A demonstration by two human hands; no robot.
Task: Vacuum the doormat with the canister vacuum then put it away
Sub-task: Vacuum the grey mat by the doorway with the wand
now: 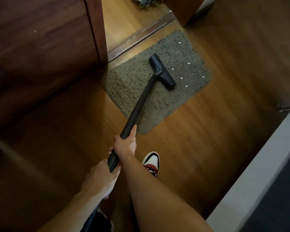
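Both hands hold the black vacuum wand (137,108): right hand (126,144) wrapped forward, left hand (99,178) closed behind it. Wand's long axis runs away from the hands to the floor nozzle (162,71), resting mid-doormat (132,81). White paper scraps (187,76) lie just right of the nozzle, uncollected; next pass likely goes rightward.

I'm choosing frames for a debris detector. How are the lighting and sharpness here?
Head view: dim, warm light; the mat and nozzle are sharp enough that the white scraps stand out; the door at left and the pale edge at lower right are smeared; wide-angle bending at the borders.
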